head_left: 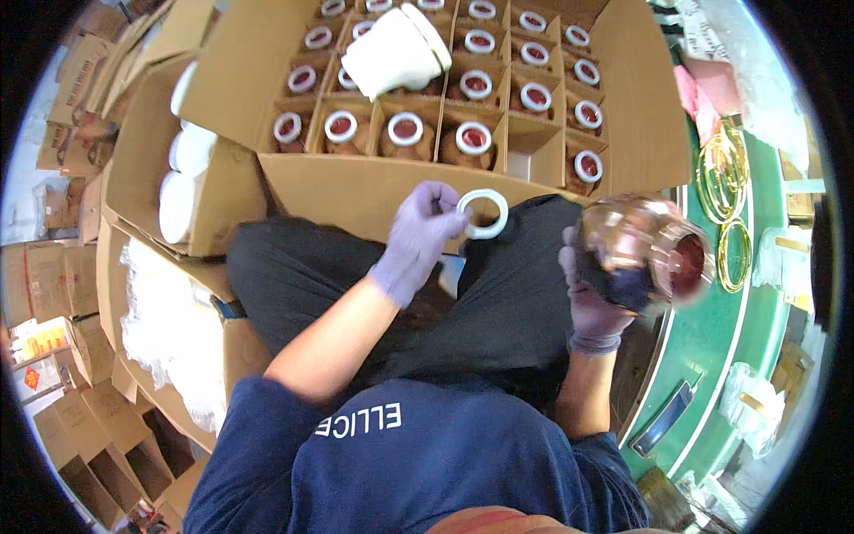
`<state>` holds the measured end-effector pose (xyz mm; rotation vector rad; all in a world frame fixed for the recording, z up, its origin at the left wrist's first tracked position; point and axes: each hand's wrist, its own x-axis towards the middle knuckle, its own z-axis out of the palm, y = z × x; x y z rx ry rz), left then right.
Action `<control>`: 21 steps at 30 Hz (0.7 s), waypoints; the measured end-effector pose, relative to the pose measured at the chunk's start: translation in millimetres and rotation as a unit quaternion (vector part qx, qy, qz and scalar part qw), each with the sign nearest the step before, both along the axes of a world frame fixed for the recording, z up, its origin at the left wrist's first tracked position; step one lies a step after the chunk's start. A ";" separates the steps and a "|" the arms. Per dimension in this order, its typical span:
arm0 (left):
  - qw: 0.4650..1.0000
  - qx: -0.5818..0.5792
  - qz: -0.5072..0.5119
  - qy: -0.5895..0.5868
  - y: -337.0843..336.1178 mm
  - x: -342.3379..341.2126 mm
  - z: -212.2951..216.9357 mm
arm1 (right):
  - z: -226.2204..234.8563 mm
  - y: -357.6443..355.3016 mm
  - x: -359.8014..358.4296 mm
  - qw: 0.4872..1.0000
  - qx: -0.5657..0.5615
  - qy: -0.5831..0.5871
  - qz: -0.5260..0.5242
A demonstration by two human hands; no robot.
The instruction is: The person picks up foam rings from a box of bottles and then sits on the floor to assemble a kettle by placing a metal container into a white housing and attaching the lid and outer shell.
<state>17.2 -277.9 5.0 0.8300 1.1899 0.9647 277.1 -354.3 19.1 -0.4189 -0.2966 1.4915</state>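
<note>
Pinched in the gloved fingers of my left hand [418, 233] is a white ring [483, 214], held over my lap. My right hand [594, 307], also gloved, grips a shiny copper-coloured jar [630, 245] from below; it is tilted, its open reddish mouth facing right, and slightly blurred. Beyond my knees stands a divided cardboard box [356, 182] with several jars in its cells, such as one jar [474, 142] with a white ring around its neck. One front cell [531, 163] near the right holds no jar. A white cup-shaped piece [391, 55] lies on top of the jars.
At the left, an open carton [233, 200] holds white round pieces [178, 209], with clear plastic wrap [160, 329] nearer me. On the right, a green table [703, 356] carries a phone [663, 418], gold-coloured rings [722, 178] and plastic bags [752, 400].
</note>
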 end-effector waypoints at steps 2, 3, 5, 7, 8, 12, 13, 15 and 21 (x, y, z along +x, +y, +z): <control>0.974 0.199 0.020 0.110 -19.4 -17.7 80.8 | -3.3 2.0 -9.1 0.998 -0.025 -0.015 -0.062; 0.938 0.274 0.040 0.206 -27.8 -23.3 111.1 | -4.1 6.1 -17.1 0.997 -0.032 -0.025 -0.072; 0.887 0.372 0.117 0.246 -40.2 -16.6 139.3 | -1.6 12.8 -38.1 0.994 -0.046 -0.063 -0.077; 0.814 0.460 0.140 0.326 -44.9 -14.2 145.8 | 4.3 13.1 -61.4 0.988 -0.063 -0.123 -0.072; 0.768 0.517 0.150 0.347 -43.4 -13.7 146.9 | 13.4 9.9 -67.7 0.989 -0.059 -0.124 -0.052; 0.724 0.572 0.122 0.365 -57.1 -8.3 147.7 | 26.8 2.6 -79.8 0.991 -0.085 -0.085 -0.054; 0.704 0.594 0.113 0.373 -58.0 -7.2 147.1 | 27.1 0.0 -79.6 0.992 -0.090 -0.074 -0.055; 0.681 0.625 0.100 0.368 -59.1 -4.8 147.5 | 24.7 -3.4 -80.5 0.990 -0.088 -0.093 -0.060; 0.816 0.554 -0.012 0.165 -49.2 -1.1 128.7 | 18.8 -5.1 -79.1 0.991 -0.116 -0.070 -0.022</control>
